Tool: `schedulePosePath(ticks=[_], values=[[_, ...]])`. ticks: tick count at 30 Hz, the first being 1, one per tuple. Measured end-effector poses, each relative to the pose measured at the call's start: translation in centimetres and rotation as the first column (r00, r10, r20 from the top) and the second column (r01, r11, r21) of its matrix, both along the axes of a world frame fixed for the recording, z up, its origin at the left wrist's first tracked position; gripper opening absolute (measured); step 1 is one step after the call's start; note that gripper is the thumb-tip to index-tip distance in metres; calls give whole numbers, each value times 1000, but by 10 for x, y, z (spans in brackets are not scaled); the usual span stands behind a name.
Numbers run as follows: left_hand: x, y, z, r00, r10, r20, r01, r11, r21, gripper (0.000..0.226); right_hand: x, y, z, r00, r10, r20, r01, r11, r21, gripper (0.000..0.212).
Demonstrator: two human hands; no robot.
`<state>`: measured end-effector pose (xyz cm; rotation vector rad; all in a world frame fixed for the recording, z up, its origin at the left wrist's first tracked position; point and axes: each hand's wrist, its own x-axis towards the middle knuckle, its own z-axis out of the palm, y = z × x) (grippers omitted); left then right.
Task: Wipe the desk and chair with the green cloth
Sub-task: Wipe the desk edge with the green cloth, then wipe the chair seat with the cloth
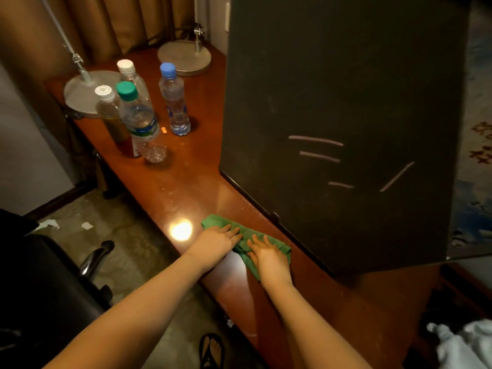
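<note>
Four plastic bottles stand on the desk [186,182]: one with a green cap [138,121], one with a blue cap [174,99], and two with white caps [113,118] [130,75]. Two round lamp bases [80,94] [183,57] sit behind them. One green cloth [245,241] lies under two hands [217,242] [270,258]. One black chair [40,283], one dark board [346,115], and one small orange item [163,130] are also visible.

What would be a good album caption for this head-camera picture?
Both hands, left and right, press a green cloth flat on the wooden desk near four bottles.
</note>
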<state>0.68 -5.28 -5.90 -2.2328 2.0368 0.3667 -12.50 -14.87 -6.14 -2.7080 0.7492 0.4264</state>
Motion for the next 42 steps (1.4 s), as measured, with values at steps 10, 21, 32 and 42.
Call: schedulePosePath(ticks=[10, 21, 32, 42], values=[[48, 128, 48, 930, 333, -156, -348, 935, -74, 37, 61, 78, 52, 970, 192, 147, -211, 969, 129, 35], [68, 429, 55, 668, 721, -183, -744, 645, -172, 39, 166, 327, 57, 705, 668, 238, -697, 715, 61, 39], [110, 642, -50, 459, 881, -114, -867, 417, -273, 49, 262, 544, -56, 460, 795, 396, -865, 502, -2, 35], [120, 673, -275, 319, 947, -51, -892, 281, -353, 46, 294, 598, -268, 362, 844, 395, -887, 443, -133, 40]])
